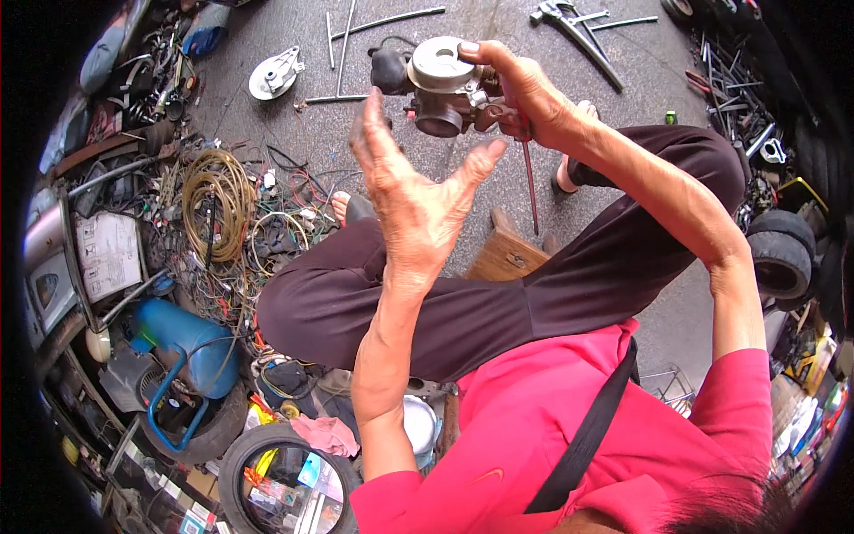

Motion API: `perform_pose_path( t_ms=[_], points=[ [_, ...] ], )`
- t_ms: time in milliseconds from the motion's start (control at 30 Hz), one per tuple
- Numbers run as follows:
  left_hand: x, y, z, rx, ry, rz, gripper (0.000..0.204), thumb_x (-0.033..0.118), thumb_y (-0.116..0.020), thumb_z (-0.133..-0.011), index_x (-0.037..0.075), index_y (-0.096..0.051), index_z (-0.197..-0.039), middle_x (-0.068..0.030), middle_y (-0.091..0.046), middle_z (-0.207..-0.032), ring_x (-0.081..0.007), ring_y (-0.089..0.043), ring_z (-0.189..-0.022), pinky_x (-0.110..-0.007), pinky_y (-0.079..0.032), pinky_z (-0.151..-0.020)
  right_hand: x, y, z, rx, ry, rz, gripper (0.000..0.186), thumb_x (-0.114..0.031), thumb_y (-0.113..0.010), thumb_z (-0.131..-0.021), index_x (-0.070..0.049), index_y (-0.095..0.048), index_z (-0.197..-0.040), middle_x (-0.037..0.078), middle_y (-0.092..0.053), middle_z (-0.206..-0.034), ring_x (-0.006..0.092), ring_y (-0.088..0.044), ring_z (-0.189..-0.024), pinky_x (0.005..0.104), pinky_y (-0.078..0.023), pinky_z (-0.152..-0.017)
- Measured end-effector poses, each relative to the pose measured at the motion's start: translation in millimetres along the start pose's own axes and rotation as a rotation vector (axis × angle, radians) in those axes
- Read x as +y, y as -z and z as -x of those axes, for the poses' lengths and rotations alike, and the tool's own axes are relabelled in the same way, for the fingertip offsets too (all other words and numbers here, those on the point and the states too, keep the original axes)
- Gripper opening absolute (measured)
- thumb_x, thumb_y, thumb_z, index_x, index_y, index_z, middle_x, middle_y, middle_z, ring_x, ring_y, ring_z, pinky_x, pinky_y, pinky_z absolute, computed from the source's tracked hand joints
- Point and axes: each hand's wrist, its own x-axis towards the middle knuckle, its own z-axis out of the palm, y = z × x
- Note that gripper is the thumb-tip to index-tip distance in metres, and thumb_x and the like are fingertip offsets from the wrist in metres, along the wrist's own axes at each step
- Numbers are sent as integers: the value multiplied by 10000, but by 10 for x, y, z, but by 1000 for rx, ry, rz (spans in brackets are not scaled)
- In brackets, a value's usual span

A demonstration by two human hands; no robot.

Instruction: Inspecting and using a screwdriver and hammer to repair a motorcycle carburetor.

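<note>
A grey metal carburetor with a round top and a black part on its left side is held up in front of me. My right hand grips it from the right, thumb on the top edge. A screwdriver is also in this hand; its reddish handle is mostly hidden by the fingers, and its long thin shaft points down. Just below and left of the carburetor, my left hand is open, fingers and thumb spread. Whether its fingertips touch the carburetor I cannot tell.
Between my legs stands a small wooden stool. A round metal brake plate and metal stands lie on the floor ahead. Coiled hose, tangled wires and a blue tank crowd the left. Tyres and tools line the right.
</note>
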Motion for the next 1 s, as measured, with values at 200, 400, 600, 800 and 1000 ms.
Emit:
perform_pose_path(
  t_ms=[200,400,600,800,1000],
  points=[
    [-15,-141,-12,84,3,79,1017,361,-846,-605,-92,-272,-1312,-276,-416,-1220,-374,-445,-1148,-425,-369,-980,27,-49,59,99,68,68,552,-530,-668,-711,-1,-624,-866,29,-529,-564,69,-442,-369,220,-314,-328],
    [66,-111,-37,153,73,275,867,189,-826,-654,-62,-315,-1307,-210,-482,-1170,-265,-576,-957,-350,-500,-806,6,-67,105,87,52,42,643,-507,-713,-687,58,-513,-921,69,-544,-627,84,-459,-373,223,-341,-320],
    [88,-79,-15,129,90,343,859,190,-825,-657,-60,-320,-1305,-197,-462,-1206,-268,-553,-992,-343,-494,-817,-25,-42,129,99,26,59,669,-509,-729,-665,61,-492,-922,81,-547,-624,87,-477,-384,221,-354,-325],
    [13,5,-130,109,455,698,736,278,-780,-722,-10,-374,-1265,-130,-469,-1193,-237,-493,-1079,-365,-480,-844,-66,-55,179,123,-23,181,649,-520,-751,-624,41,-524,-858,55,-532,-650,113,-522,-525,250,-419,-462],
    [-21,95,-92,-199,622,1022,428,204,-748,-734,69,-558,-1094,-41,-622,-951,-141,-625,-838,-308,-543,-708,-58,-88,292,62,121,405,759,-515,-756,-611,76,-518,-1023,135,-568,-862,186,-555,-786,308,-469,-696]
  ],
)
